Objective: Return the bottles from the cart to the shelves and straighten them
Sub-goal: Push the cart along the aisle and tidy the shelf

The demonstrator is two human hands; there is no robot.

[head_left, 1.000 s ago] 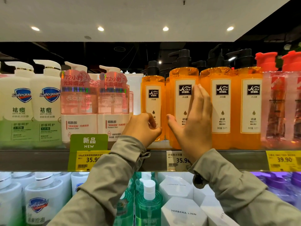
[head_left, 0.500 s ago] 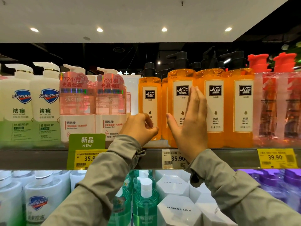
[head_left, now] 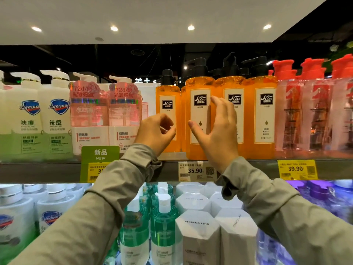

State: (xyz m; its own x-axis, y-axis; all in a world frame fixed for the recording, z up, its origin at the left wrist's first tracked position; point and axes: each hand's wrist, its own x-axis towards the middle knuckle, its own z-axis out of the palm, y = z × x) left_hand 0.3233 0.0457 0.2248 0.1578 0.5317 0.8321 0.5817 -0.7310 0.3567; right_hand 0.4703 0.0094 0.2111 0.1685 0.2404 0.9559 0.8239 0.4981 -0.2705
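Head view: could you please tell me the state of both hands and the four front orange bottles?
Left hand: fingers curled, holding nothing.
Right hand: open, thumb apart, in front of the second orange bottle.
Leftmost orange bottle: upright, set back from the row.
Other three orange bottles: upright, side by side, labels forward.

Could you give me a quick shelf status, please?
Left hand curled, empty, by set-back orange bottle. Right hand open before front orange bottle. Neighbouring bottles tight on its right.

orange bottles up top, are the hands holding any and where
Nothing is gripped. The right hand is open in front of the label of the second orange bottle, contact unclear; the left hand is curled and empty.
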